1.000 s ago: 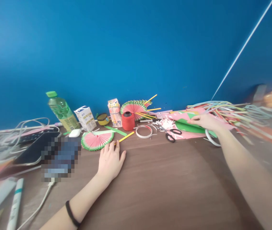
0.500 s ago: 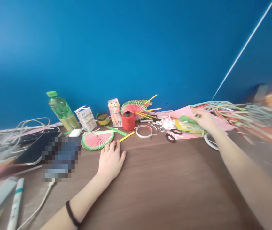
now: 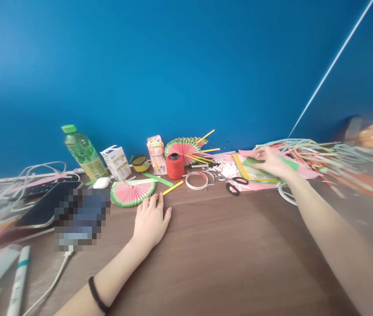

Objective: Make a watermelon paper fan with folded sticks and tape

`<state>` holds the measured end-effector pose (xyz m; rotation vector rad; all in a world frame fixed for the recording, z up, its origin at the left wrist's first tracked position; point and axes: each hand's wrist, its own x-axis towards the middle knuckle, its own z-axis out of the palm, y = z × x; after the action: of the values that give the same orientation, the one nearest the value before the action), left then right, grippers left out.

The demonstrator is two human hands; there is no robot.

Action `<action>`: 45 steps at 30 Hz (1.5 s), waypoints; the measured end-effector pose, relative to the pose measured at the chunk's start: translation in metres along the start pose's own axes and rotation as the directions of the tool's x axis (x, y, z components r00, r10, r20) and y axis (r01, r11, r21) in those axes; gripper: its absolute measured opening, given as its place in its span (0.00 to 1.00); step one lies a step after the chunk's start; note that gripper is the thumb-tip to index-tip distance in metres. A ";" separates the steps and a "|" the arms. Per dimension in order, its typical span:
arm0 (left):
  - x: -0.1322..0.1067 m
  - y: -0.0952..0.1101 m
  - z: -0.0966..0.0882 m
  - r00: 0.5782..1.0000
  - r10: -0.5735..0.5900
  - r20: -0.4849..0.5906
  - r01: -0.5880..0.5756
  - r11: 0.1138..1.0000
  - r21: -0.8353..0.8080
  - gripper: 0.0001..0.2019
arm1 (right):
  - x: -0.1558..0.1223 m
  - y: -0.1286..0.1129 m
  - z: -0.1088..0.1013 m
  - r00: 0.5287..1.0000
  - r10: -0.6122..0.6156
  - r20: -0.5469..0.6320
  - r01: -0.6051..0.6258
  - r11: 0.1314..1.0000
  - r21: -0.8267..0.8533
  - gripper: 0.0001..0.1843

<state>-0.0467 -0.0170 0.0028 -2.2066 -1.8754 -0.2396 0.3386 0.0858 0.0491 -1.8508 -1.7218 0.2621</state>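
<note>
My left hand (image 3: 148, 224) lies palm down on the table, its fingers spread; their tips rest over a yellow stick (image 3: 172, 188). Just beyond them is a pleated paper fan (image 3: 133, 193) in pink with a green edge, like a watermelon slice. At the right, my right hand (image 3: 269, 163) pinches a sheet of green paper (image 3: 249, 163) on a pile of coloured sheets. Pink paper (image 3: 309, 171) shows around that pile. Black-handled scissors (image 3: 232, 188) lie left of the pile, near white paper shreds (image 3: 227, 169).
A red thread spool (image 3: 175, 167), a second fan (image 3: 184, 148), a tape roll (image 3: 197, 181) and cartons (image 3: 117, 162) line the blue wall. A green-capped bottle (image 3: 84, 151) stands left. Phones, cables and a marker (image 3: 18, 281) lie nearer; paper strips (image 3: 324, 162) spread at far right.
My right hand has shifted left over the pile, and the raised pink sheet has dropped back, baring more of the yellow-edged stack. My left hand stays in place on the stick.
</note>
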 end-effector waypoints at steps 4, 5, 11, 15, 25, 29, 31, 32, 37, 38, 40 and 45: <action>0.000 0.000 -0.002 1.000 -0.005 0.015 0.005 1.000 0.009 0.23 | 0.000 -0.007 -0.005 0.984 -0.011 0.177 0.027 0.996 -0.085 0.09; 0.000 0.000 -0.002 1.000 -0.004 0.018 0.004 1.000 0.011 0.23 | 0.000 -0.007 -0.004 0.977 -0.011 0.214 0.034 0.994 -0.103 0.08; 0.000 0.001 -0.003 1.000 -0.001 0.013 0.001 1.000 0.009 0.23 | 0.004 0.007 0.013 0.938 -0.059 0.340 0.122 0.978 -0.168 0.20; 0.000 0.000 -0.002 1.000 0.000 0.006 0.000 1.000 0.012 0.23 | 0.006 0.010 0.014 0.944 -0.080 0.320 0.154 0.965 -0.214 0.14; 0.001 0.000 0.001 1.000 0.006 0.004 -0.006 1.000 0.025 0.23 | 0.003 0.007 0.008 0.961 -0.253 -0.110 0.201 0.915 -0.349 0.16; 0.001 0.001 0.001 1.000 0.009 0.005 -0.009 1.000 0.022 0.23 | 0.005 0.012 0.010 0.958 -0.227 0.177 0.274 0.906 -0.323 0.15; 0.001 0.001 0.001 1.000 0.007 0.004 -0.007 1.000 0.023 0.23 | 0.006 0.015 0.012 0.947 -0.232 0.224 0.296 0.902 -0.316 0.26; 0.001 0.001 0.001 1.000 0.006 0.001 -0.006 1.000 0.023 0.23 | 0.007 0.016 0.013 0.946 -0.239 0.220 0.301 0.899 -0.319 0.35; 0.001 0.000 0.002 1.000 0.006 -0.012 -0.006 1.000 0.015 0.23 | 0.005 0.017 0.016 0.933 -0.294 0.209 0.343 0.900 -0.267 0.39; 0.001 0.000 0.002 1.000 0.006 -0.010 -0.006 1.000 0.014 0.23 | 0.005 0.016 0.016 0.942 -0.279 0.187 0.320 0.912 -0.255 0.35; 0.001 0.000 0.002 1.000 0.008 -0.008 -0.007 1.000 0.014 0.23 | 0.003 0.014 0.014 0.966 -0.223 0.129 0.249 0.940 -0.234 0.26; 0.001 0.000 0.004 1.000 0.009 -0.014 -0.009 1.000 0.017 0.23 | 0.002 0.011 0.012 0.983 -0.183 0.030 0.185 0.976 -0.111 0.16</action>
<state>-0.0467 -0.0153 -0.0003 -2.1965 -1.8526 -0.2365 0.3423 0.0916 0.0342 -1.7560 -1.9426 0.1106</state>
